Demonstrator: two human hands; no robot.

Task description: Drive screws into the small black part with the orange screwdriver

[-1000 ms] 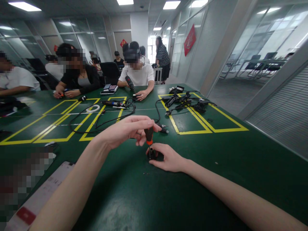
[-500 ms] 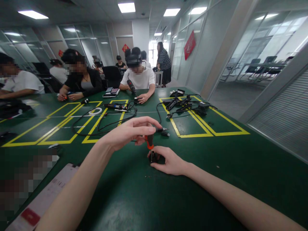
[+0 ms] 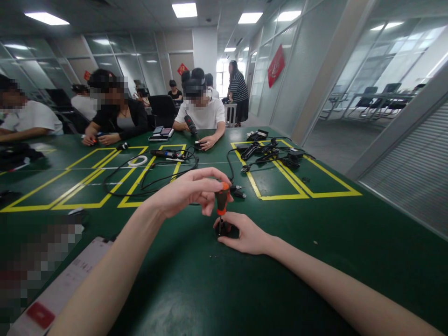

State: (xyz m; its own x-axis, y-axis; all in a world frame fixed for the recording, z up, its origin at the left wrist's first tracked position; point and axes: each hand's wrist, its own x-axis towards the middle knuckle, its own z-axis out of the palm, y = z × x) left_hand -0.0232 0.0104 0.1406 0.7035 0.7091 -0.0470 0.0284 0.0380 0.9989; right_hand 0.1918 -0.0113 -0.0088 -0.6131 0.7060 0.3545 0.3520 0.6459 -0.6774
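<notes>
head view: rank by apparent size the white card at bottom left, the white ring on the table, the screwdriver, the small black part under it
1. white card, though it is nearest the camera, which inflates it
2. screwdriver, held upright by the left hand
3. white ring and small black part under the right hand: too alike, part partly hidden

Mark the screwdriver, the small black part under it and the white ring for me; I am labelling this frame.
screwdriver point(image 3: 221, 200): head view, on its black-and-orange handle.
small black part point(image 3: 229, 230): head view, on its dark top beside the blade.
white ring point(image 3: 137, 161): head view, on its near rim.
</notes>
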